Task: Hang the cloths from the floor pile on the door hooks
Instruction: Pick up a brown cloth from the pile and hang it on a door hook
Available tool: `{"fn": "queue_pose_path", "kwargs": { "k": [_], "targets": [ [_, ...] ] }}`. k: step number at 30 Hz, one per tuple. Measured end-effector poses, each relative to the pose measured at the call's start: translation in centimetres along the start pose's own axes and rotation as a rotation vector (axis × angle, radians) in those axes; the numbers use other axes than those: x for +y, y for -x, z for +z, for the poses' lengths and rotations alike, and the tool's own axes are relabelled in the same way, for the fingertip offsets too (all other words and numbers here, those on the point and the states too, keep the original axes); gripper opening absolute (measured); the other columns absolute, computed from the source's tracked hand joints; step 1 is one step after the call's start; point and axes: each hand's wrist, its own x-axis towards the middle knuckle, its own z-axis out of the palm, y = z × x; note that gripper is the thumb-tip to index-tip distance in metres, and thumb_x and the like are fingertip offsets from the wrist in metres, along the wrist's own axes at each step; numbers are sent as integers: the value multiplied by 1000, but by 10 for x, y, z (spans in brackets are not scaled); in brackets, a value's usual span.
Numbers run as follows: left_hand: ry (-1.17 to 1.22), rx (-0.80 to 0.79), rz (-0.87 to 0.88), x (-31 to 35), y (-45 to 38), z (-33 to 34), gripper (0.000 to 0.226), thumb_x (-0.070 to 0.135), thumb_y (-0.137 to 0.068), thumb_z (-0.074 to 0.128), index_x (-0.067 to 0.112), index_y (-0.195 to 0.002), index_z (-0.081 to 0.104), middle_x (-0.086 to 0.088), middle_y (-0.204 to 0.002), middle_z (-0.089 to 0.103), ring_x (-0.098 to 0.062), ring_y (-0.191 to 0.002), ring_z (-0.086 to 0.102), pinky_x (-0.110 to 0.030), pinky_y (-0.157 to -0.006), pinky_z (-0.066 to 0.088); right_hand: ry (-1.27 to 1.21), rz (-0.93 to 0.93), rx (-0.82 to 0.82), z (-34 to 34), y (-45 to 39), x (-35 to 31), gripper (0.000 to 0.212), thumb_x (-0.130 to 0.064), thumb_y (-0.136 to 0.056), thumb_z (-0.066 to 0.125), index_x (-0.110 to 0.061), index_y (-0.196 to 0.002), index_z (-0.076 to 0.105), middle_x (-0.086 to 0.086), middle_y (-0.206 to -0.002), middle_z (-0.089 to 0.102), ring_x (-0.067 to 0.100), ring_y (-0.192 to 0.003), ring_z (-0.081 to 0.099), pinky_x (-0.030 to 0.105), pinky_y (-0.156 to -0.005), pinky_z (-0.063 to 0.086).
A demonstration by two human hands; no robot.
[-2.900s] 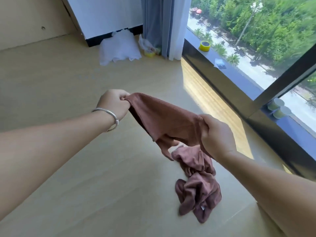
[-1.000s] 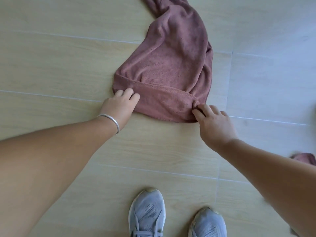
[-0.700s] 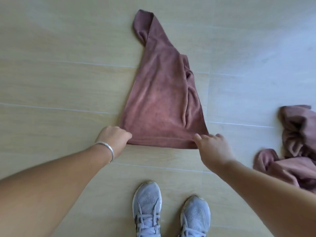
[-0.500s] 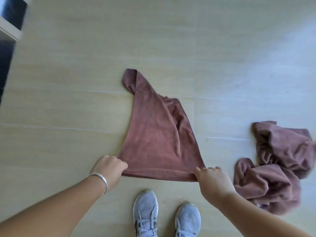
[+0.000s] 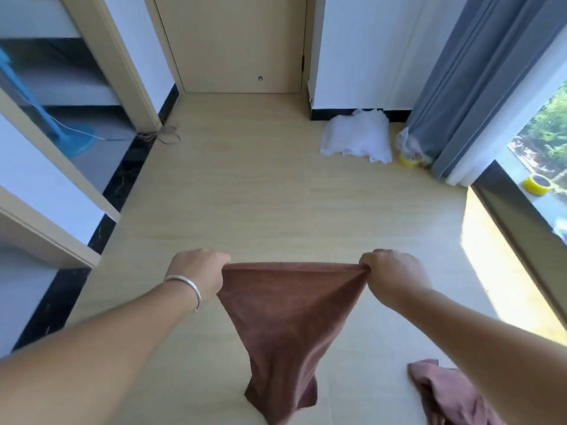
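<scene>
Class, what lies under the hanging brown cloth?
Bare floor shows around the cloth held by left hand and right hand; directly beneath is hidden.

A cloth (image 5: 285,326) hangs above the floor (image 5: 276,194), its top edge stretched between the left hand (image 5: 198,274) and the right hand (image 5: 394,276). Lower right, partly behind the right forearm, the cloth pile (image 5: 445,394) lies on the floor. Straight ahead at the far end stands a door (image 5: 236,41). Right of it, a bag (image 5: 357,136) sits against the wall, with a curtain (image 5: 478,78) further right beside the window (image 5: 546,142). A tape roll (image 5: 537,185) rests on the sill. Open doorways (image 5: 61,118) line the left side.
</scene>
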Motion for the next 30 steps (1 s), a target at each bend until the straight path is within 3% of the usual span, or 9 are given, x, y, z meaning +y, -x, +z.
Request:
{"fn": "queue_pose_path", "kwargs": {
  "k": [4,7,13,16,19,24,30],
  "targets": [
    [43,156,-22,-19,-27,-112,25,10,-79,46,27,-89,62,0,-88,66,-28,-81,60,-28,-63,41,-37,53,147,-101,-36,11,25,-13,-78,44,-27,-86,64,-2,-90,63,27,-81,60,28,-62,40],
    [70,245,-33,-25,-36,-167,27,8,-79,45,26,-88,62,0,-88,64,-28,-84,60,-30,-67,43,-23,58,233,-150,-50,17,28,-11,-77,44,-28,-86,64,-3,-88,63,24,-76,55,27,-57,34],
    [81,301,-36,-23,-32,-189,31,8,-81,45,29,-95,64,3,-95,65,-27,-88,61,-29,-65,38,-27,45,283,-173,-49,27,29,-13,-80,45,-30,-90,66,-4,-81,60,22,-72,52,27,-59,36],
    [119,273,-40,-20,-20,-165,35,7,-81,46,31,-99,64,3,-96,65,-25,-84,58,-30,-68,43,-52,13,242,-148,-38,29,30,-14,-83,42,-30,-90,66,-5,-83,61,22,-74,55,28,-59,38],
    [115,249,-58,-13,1,-119,39,7,-80,44,36,-100,62,8,-92,62,-22,-79,54,-27,-61,35,-100,-20,158,-103,-21,30,32,-13,-83,42,-29,-94,68,-5,-87,63,22,-81,58,29,-62,40],
    [137,121,-38,-1,48,-11,47,9,-79,44,40,-109,60,12,-103,62,-15,-101,58,-26,-69,38,-165,-102,26,5,29,28,36,-12,-86,42,-30,-102,69,-6,-96,68,19,-98,59,29,-75,45],
    [139,-54,-42,27,106,129,49,9,-78,44,41,-113,59,16,-109,61,-10,-106,55,-26,-77,42,-205,-99,-163,148,104,21,34,-12,-82,40,-26,-99,66,-6,-93,65,17,-100,56,31,-79,47]
  ]
}}
